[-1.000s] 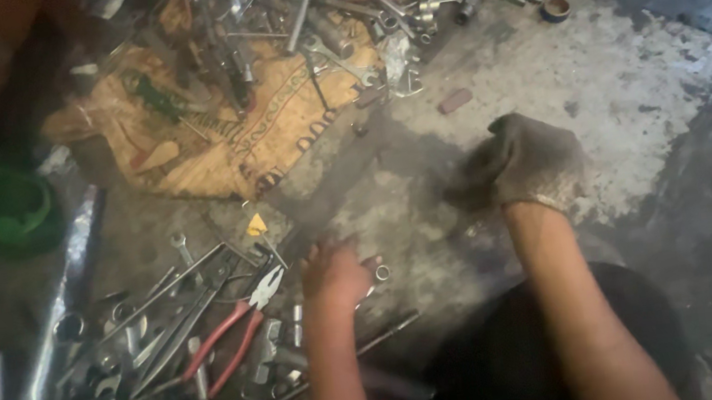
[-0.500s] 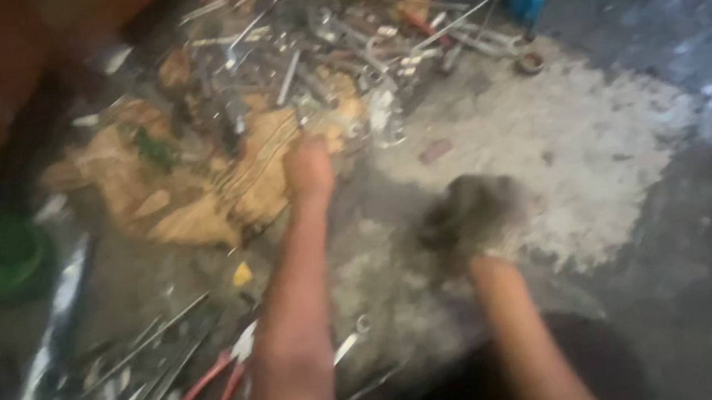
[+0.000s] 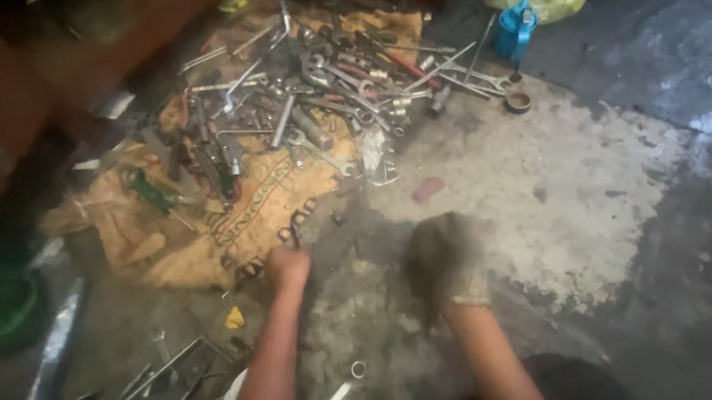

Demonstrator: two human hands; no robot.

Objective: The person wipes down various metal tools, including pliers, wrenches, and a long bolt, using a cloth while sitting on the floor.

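Left hand (image 3: 286,266) drew back to sack (image 3: 199,236) edge, fingers blurred.

Shiny metal wrenches (image 3: 317,97), coarse woven sack (image 3: 190,237), rough concrete floor (image 3: 551,187)

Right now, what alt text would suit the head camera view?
A bare left hand touches the edge of a tan sack heaped with wrenches, while the gloved right hand rests on the stained concrete floor.
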